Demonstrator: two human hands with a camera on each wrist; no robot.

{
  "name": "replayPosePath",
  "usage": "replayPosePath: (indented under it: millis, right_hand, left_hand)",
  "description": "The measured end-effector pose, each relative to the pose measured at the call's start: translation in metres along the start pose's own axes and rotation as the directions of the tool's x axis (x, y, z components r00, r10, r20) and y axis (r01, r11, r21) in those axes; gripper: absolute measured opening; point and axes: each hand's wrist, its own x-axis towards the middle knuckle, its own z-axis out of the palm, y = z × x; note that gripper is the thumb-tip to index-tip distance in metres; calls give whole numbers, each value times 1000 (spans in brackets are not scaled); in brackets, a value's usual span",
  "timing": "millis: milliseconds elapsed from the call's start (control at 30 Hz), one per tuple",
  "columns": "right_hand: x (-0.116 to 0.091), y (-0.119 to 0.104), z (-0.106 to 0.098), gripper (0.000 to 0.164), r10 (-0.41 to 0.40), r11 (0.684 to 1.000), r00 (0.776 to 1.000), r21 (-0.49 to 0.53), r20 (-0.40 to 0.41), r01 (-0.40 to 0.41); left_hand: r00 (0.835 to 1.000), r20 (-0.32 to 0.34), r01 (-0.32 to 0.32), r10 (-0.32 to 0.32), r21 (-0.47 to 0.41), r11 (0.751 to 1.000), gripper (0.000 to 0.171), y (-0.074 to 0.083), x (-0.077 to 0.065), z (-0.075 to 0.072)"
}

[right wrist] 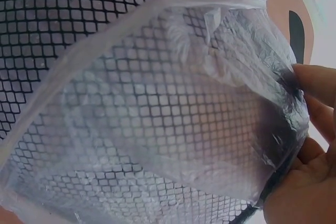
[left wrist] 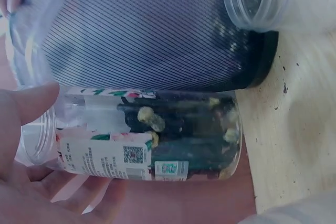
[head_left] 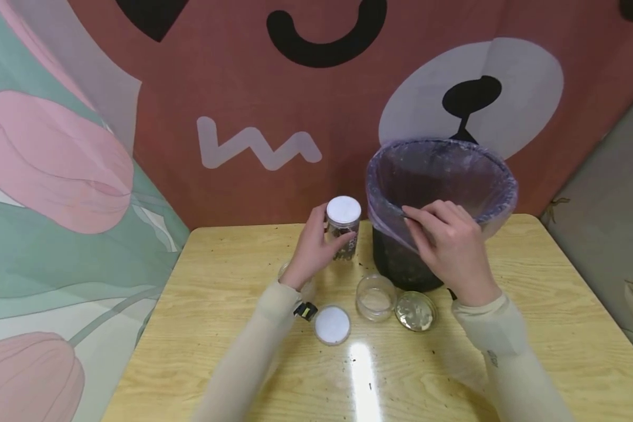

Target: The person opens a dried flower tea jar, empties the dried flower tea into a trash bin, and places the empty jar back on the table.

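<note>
In the head view my left hand (head_left: 313,243) grips a clear jar (head_left: 344,249) with a white lid (head_left: 343,210), upright near the table's back edge. The left wrist view shows its printed label (left wrist: 105,153) with a QR code, and dark and yellowish pieces inside. My thumb (left wrist: 37,100) lies across the jar's neck. My right hand (head_left: 451,246) is at the near rim of a black mesh bin (head_left: 403,264), thumb and forefinger pinching the translucent bin liner (right wrist: 226,40) folded over that rim. A small dark bit shows at those fingertips.
On the wooden table (head_left: 232,275) in front of the bin stand an open clear container (head_left: 375,299) and a gold-rimmed lid (head_left: 415,311). A round white lid (head_left: 332,324) lies by the left wrist. Another clear jar (head_left: 308,290) is partly hidden behind that wrist. Dark crumbs are scattered about.
</note>
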Motion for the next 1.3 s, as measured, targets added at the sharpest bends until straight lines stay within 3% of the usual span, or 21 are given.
replayPosePath:
  millis: [200,567,800,900,1100,1300]
  right_hand:
    - [0,-1,0,25,12,1000,1000,7,-16,-12]
    - [-2,-1,0,30,12,1000,1000,22,-24,-11]
    - [4,-17,1,35,-123,987,989,89,-82,131]
    - [5,-27,6,45,-146,977,989,153,-23,148]
    - [3,-40,20,72,-96,975,978,215,186,54]
    - [-2,-44,32,79,-72,972,960,234,271,7]
  left_hand:
    - [998,-3,-69,69,6,998,78,12,-18,-6]
    - [988,57,-145,143,27,989,74,29,-44,-6]
    - [982,67,-178,176,27,984,73,34,-52,-6]
    - [978,71,-199,197,19,980,73,33,-54,-5]
    - [970,92,-225,225,-3,974,71,34,-59,-1]
    - [963,112,-245,246,-24,969,68,33,-64,3]
